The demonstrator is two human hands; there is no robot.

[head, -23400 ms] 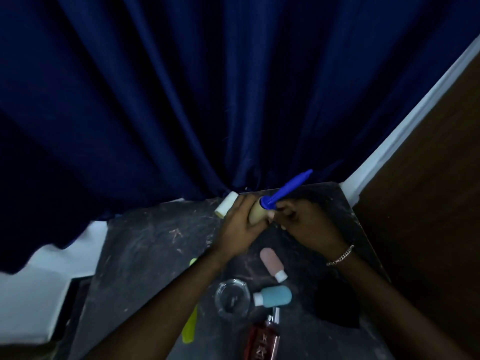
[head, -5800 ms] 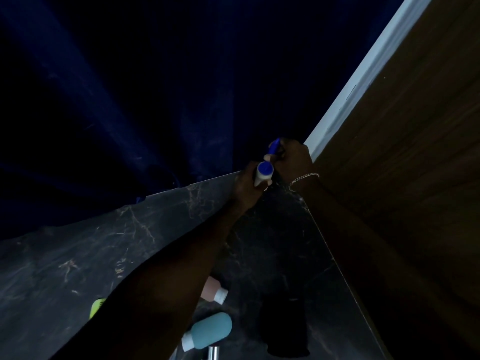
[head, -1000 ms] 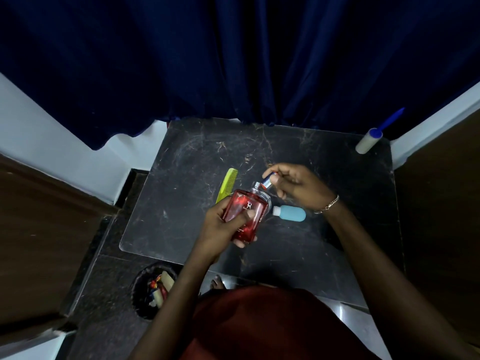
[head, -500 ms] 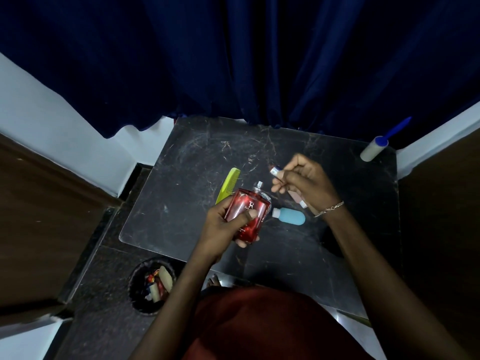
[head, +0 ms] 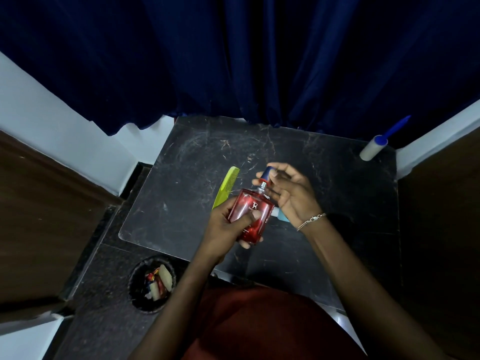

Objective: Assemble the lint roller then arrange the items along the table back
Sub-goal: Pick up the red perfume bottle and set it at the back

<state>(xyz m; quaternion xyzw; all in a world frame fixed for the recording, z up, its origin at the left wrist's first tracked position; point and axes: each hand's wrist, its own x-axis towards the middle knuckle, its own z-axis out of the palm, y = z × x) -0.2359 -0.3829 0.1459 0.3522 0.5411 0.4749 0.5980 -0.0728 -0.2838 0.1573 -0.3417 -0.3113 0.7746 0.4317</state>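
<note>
Head view: red perfume bottle (head: 250, 215) held above the dark table (head: 181, 203) by the left hand (head: 228, 224), thumb across the front face, fingers wrapped behind. Long axis tilted, nozzle end pointing up and away toward the table back, base toward the body. Right hand (head: 291, 196) just beside the neck, fingertips (head: 275, 175) closed around the small blue cap (head: 266, 174) seated at (or nearly at) the sprayer; palm open toward the bottle. Cap fully pressed home or not: cannot tell.

Lint roller (head: 378, 145) assembled, standing at the far right corner with blue handle leaning on the curtain (head: 233, 61), well apart from both hands, nearer the right. Green comb (head: 224, 188) flat on the table just left of the bottle, long axis running front to back. Pale blue bottle (head: 279, 215) mostly hidden under the right wrist.

Likely next: bottle carried straight ahead toward the back edge, probably beside the roller.
</note>
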